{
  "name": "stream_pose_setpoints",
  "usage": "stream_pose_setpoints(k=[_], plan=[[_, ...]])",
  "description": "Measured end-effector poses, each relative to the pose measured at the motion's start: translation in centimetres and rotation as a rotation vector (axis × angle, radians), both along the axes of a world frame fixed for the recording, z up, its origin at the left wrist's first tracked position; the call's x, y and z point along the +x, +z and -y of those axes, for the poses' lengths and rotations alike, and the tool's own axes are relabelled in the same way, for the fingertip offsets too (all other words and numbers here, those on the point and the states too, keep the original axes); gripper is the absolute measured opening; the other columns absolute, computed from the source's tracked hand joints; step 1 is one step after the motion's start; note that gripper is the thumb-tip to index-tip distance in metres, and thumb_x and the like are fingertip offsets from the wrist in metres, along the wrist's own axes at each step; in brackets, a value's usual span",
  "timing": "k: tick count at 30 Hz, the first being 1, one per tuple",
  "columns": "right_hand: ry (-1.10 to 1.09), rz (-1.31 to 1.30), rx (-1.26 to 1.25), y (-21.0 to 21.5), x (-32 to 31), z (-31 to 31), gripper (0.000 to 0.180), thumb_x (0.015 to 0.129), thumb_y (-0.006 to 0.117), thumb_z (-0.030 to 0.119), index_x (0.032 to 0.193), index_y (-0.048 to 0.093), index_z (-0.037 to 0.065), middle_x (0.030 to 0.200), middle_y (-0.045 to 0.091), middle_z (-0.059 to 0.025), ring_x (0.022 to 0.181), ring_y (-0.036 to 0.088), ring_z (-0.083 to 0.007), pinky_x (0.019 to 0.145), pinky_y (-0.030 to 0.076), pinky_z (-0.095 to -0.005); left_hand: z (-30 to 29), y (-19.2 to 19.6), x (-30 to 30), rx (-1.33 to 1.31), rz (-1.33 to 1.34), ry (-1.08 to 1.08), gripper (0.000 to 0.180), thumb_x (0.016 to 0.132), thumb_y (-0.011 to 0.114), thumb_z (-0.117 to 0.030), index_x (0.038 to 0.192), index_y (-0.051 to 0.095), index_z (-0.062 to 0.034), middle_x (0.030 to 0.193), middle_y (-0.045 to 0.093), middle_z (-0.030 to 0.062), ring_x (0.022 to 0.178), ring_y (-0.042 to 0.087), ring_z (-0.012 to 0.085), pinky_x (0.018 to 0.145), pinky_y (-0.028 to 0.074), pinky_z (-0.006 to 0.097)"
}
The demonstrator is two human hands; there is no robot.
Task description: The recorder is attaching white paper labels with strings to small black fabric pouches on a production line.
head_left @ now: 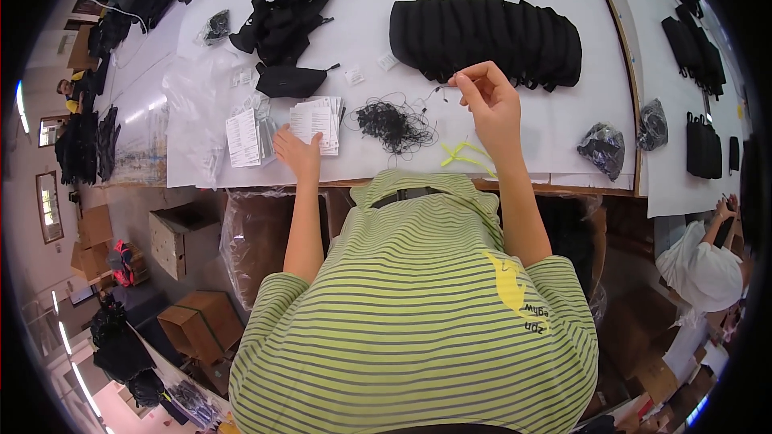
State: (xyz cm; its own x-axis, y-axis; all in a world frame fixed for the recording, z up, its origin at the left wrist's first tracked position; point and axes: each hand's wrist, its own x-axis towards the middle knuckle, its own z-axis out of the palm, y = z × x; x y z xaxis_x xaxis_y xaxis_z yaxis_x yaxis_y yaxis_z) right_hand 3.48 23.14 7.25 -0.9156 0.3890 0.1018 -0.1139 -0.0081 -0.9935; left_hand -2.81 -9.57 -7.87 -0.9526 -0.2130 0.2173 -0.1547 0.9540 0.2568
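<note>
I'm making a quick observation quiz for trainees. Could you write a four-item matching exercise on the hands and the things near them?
Column one
1. Left hand
2. Right hand
3. String
4. Strap

Column two
a. Bright yellow
b. Raised, in a pinching grip
c. In a black tangle on the table
d. At the near edge of the white cards

Right pairs: 1-d, 2-b, 3-c, 4-a.

Bright tube lights (84, 388) glare at left; edges bend into black.
</note>
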Motion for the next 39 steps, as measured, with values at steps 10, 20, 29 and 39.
stream_pose_setpoints(k=[10, 20, 29, 39], plan=[[0.062, 0.033, -0.139, -0.2, 1.1, 0.0, 0.009, 0.085, 0.064, 0.011, 0.082, 0.060, 0.004, 0.064, 0.045, 0.0083, 0.058, 0.037, 0.0002, 0.053, 0.028, -0.0167, -1.3, 3.5, -1.4, 0.630, 0.176, -0.184, 0.026, 0.085, 0.058, -0.010, 0.103, 0.041, 0.0000, 0.088, 0.055, 0.0159, 0.084, 0.055, 0.0288, 0.077, 0.042, 0.033], [0.174, 0.146, -0.132, -1.4, 2.0, 2.2, 0.010, 0.083, 0.067, 0.015, 0.082, 0.064, 0.005, 0.055, 0.030, 0.0110, 0.051, 0.025, -0.0002, 0.047, 0.017, -0.0206, -3.4, 6.3, -2.5, 0.707, 0.040, -0.282, 0.028, 0.084, 0.063, -0.017, 0.098, 0.049, 0.0033, 0.094, 0.062, 0.0202, 0.087, 0.061, 0.0281, 0.077, 0.045, 0.035], [0.166, 0.138, -0.234, -3.1, 2.3, 1.8, 0.007, 0.087, 0.059, 0.010, 0.086, 0.057, 0.003, 0.061, 0.043, 0.0075, 0.057, 0.032, -0.0006, 0.053, 0.023, -0.0190, 2.4, -0.9, -2.5, 0.222, -0.004, -0.075, 0.035, 0.079, 0.065, -0.015, 0.103, 0.047, 0.0032, 0.094, 0.060, 0.0221, 0.090, 0.057, 0.0398, 0.082, 0.043, 0.043], [0.078, 0.223, -0.014, -1.2, 2.6, 2.1, 0.009, 0.081, 0.065, 0.010, 0.078, 0.060, 0.003, 0.051, 0.026, 0.0101, 0.049, 0.022, -0.0016, 0.047, 0.018, -0.0221, -6.4, 9.0, 0.2, 1.240, 0.274, -0.245, 0.038, 0.087, 0.062, -0.016, 0.110, 0.035, -0.0044, 0.090, 0.053, 0.0080, 0.077, 0.053, 0.0143, 0.068, 0.044, 0.027]])
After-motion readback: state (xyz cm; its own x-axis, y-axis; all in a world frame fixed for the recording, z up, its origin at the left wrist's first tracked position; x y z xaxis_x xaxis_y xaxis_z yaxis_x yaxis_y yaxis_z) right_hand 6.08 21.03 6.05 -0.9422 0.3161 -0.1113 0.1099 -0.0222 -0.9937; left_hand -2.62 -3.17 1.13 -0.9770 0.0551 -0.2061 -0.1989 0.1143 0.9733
